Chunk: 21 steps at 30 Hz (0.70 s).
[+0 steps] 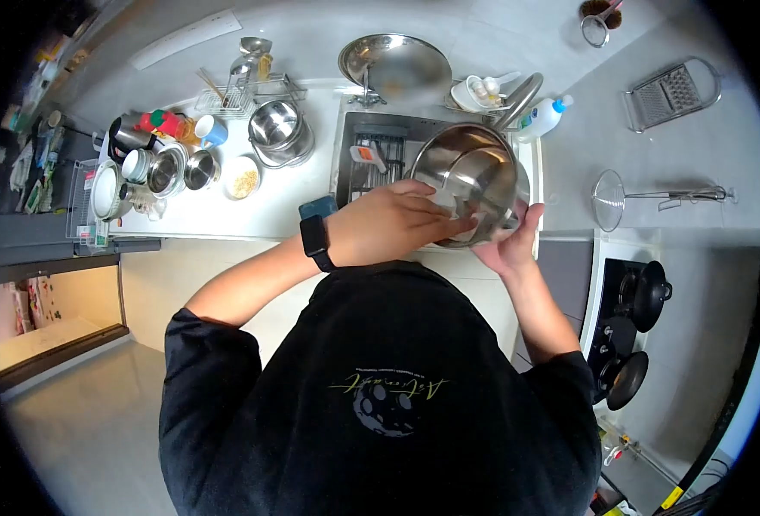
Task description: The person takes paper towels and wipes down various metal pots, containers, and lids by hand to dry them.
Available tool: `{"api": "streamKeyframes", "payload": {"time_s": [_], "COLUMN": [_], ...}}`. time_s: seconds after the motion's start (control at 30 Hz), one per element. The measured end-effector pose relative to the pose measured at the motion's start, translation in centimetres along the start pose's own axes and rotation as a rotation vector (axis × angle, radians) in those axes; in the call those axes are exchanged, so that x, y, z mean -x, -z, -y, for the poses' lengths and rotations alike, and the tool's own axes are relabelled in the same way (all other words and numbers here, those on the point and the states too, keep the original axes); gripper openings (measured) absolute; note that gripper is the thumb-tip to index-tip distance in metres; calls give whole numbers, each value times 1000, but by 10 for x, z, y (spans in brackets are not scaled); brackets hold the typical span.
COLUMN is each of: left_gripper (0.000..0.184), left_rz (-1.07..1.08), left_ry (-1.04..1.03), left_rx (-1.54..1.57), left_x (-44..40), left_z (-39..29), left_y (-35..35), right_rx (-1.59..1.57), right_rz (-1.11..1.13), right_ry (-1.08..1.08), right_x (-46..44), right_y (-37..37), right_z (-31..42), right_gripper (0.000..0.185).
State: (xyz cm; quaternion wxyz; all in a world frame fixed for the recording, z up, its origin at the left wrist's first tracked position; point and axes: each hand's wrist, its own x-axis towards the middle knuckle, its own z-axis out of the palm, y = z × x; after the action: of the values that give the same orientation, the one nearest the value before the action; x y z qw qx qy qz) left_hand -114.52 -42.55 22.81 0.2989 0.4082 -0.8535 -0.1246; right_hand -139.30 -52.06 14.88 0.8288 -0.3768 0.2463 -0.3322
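A large shiny metal bowl (464, 146) is tilted over the sink (345, 142), its opening facing me. My right hand (517, 241) grips its lower right side, thumb up along the outside. My left hand (406, 221), with a black watch (313, 235) on the wrist, reaches across the bowl's mouth. Its fingers are bent against the inside. Something pale shows by these fingers, too unclear to name. In the sink, left of the bowl, an orange-and-white brush-like item (367, 155) lies on a dark rack.
A metal pot (281, 133), a bowl of yellowish bits (242, 178), a blue mug (211, 131) and stacked bowls (166, 169) stand on the left counter. Behind the sink is a large round pan (395, 64). A soap bottle (543, 119) stands right of the faucet (522, 99). The stove (619, 331) is at right.
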Motion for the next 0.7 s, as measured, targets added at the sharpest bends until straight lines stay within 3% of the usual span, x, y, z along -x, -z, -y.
{"api": "streamKeyframes", "payload": {"time_s": [0.07,0.1,0.2,0.27,0.33,0.4,0.47,0.53,0.63,0.67,0.7], "left_gripper": [50,48,48,52,52,53,53,51,63,65,66], "left_rz": [1,21,-16,-31,-46,-67,131,14,-202,-228,-274], "left_ry": [-199,-195,-98,-100,18,140,495,466,428,421,462], "left_rx": [-314,-399,-351,-362,5,149,530,632,1436,1370,1523], "left_x": [0,1,-1,-2,-5,-3,-10,-7,-3,0,3], "left_z": [4,3,1,-1,-16,-23,-36,-34,-29,-26,-25], "left_y": [-3,-6,-18,-25,-26,-29,-11,-17,-25,-23,-21], "right_rx": [-212,-238,-298,-93,48,557,643,733,875,887,898], "right_rz": [239,227,274,250,157,187,181,172,296,271,286], "right_ry": [-127,-99,-119,-4,88,461,513,566,763,801,842], "right_x": [-3,-4,-6,-9,-11,-26,-33,-36,-42,-44,-47], "right_y": [-6,-3,10,14,-38,-42,-30,-29,-30,-34,-35], "right_z": [9,5,5,3,27,33,32,34,40,42,45], "right_gripper": [109,103,99,103,121,126,129,132,135,132,131]}}
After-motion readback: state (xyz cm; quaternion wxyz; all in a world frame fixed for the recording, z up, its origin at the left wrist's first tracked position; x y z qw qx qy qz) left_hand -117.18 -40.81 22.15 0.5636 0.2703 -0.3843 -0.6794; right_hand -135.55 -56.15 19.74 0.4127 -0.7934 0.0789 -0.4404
